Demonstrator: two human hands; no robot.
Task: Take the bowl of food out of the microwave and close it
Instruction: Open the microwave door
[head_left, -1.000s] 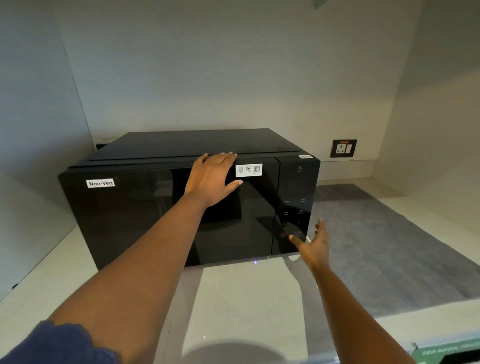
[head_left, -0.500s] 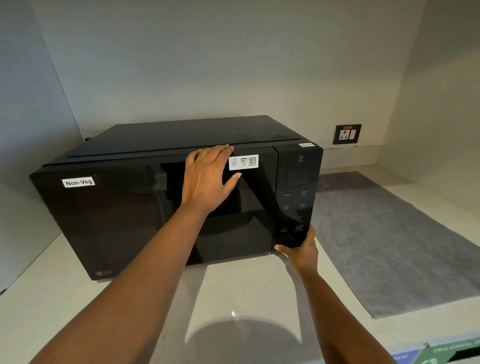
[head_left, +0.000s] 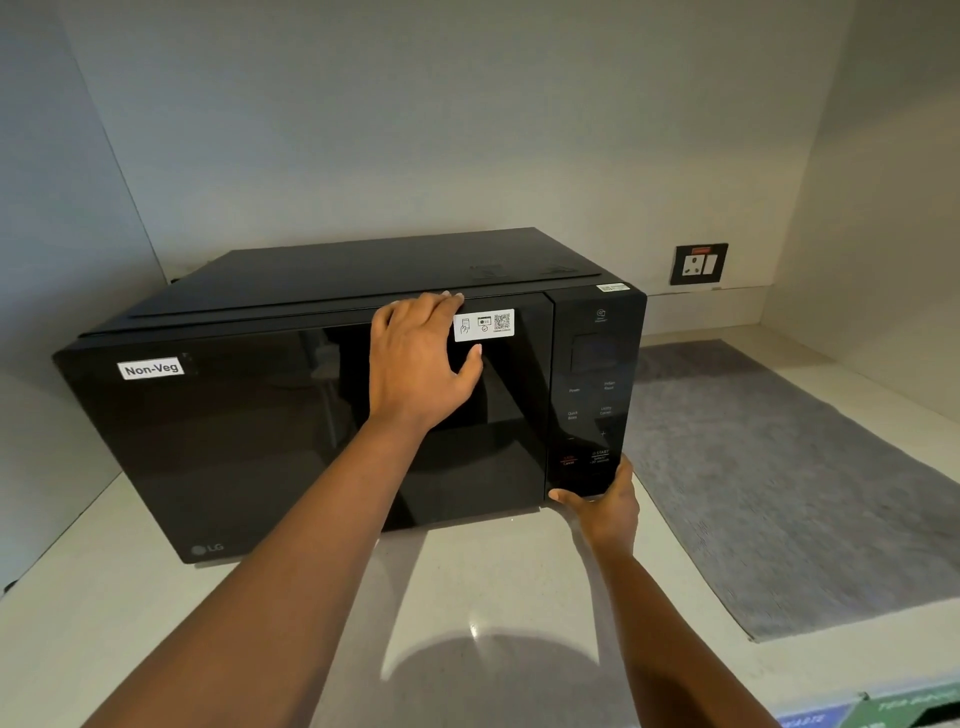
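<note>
A black microwave (head_left: 249, 431) with a "Non-Veg" label stands on a pale counter (head_left: 467, 597), its dark glass door shut. My left hand (head_left: 421, 364) lies flat against the top of the door, fingers spread, beside a white sticker. My right hand (head_left: 605, 504) cups the bottom right corner under the control panel (head_left: 592, 400), thumb below the edge and fingers around the side. The bowl of food is hidden; nothing shows through the dark glass.
A grey mat (head_left: 779, 478) lies on the counter to the right of the microwave. A wall socket (head_left: 698, 264) sits on the back wall. Walls close in on the left, back and right. Coloured labels (head_left: 872, 709) show at the bottom right edge.
My right hand moved from open in the air in front of the panel to the microwave's bottom right corner. My left hand stayed on the door. The view shifted slightly.
</note>
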